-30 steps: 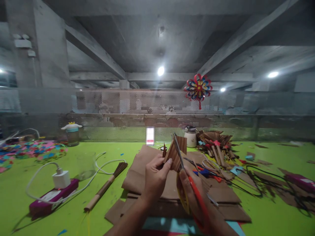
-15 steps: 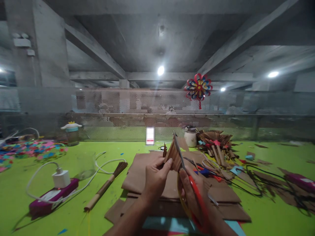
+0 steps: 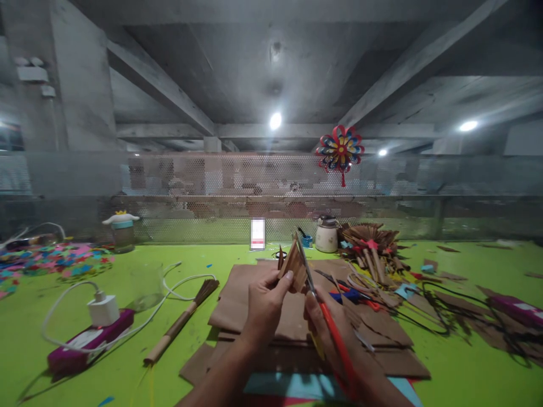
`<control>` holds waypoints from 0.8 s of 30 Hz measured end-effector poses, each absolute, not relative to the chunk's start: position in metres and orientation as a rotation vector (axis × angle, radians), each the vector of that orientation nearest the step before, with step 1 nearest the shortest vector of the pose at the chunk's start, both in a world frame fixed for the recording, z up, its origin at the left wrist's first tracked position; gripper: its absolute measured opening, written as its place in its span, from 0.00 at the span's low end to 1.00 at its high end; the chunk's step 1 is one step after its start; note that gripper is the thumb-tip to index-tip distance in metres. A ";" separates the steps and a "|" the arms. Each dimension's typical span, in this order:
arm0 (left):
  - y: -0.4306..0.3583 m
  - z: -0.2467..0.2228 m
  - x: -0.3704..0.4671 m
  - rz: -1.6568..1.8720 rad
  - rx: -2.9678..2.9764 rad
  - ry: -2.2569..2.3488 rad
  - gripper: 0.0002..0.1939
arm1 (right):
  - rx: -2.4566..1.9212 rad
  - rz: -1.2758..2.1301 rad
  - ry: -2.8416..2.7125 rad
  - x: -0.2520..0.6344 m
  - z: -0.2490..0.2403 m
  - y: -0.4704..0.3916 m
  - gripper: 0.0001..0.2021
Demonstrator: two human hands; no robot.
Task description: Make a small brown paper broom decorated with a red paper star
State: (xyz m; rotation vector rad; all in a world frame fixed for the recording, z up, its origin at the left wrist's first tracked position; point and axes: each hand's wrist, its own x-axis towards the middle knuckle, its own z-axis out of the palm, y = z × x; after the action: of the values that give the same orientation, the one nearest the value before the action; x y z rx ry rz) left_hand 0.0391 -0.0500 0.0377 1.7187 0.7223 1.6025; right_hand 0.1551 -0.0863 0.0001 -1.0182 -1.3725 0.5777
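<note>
1. Left fingers (image 3: 287, 279): pinching a piece of folded brown paper (image 3: 291, 271), thumb on the near face; the paper is held up above the stack.
2. Left hand (image 3: 266, 305): raised, forearm slanting in from the lower edge of view, wrist toward the centre.
3. Right hand (image 3: 328, 322): closed round the red handles of a pair of scissors (image 3: 340, 347); blades point up and away, along the paper's right edge. Blade gap: cannot tell.
4. Stack of brown paper (image 3: 237, 308): beneath both hands, edges uneven; a light-blue sheet (image 3: 275, 384) shows at its front.
5. Surface (image 3: 220, 390): bright green, its far side meeting a perforated metal screen (image 3: 203, 181).
6. Left of stack: a rolled paper stick (image 3: 167, 337) with frayed end; clear cup (image 3: 146, 288); purple power strip (image 3: 91, 339) bearing a white plug (image 3: 103, 311).
7. Right of stack: paper scraps (image 3: 424, 305), black cable (image 3: 445, 325), bundle of pleated paper (image 3: 373, 243), lidded white jar (image 3: 326, 236).
8. Room: grey concrete ceiling (image 3: 229, 62), lit lamp (image 3: 275, 121), hanging flower ornament (image 3: 341, 148).
9. Margins: green strip between stick and stack; right side more crowded, scraps reaching the stack's edge.
</note>
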 end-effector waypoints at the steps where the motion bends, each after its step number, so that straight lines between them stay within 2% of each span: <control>1: -0.050 0.037 0.039 1.600 1.717 0.726 0.13 | -1.019 0.576 -1.371 0.155 -0.001 -0.085 0.20; 24: -0.046 0.032 0.040 1.590 1.761 0.728 0.15 | -1.012 0.701 -1.368 0.158 0.002 -0.086 0.19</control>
State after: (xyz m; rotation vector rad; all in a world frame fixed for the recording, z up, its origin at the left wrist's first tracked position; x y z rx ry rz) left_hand 0.0399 -0.0461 0.0321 1.7607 0.7281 1.5899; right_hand 0.1582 -0.0861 0.0023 -1.0123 -1.3680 0.7013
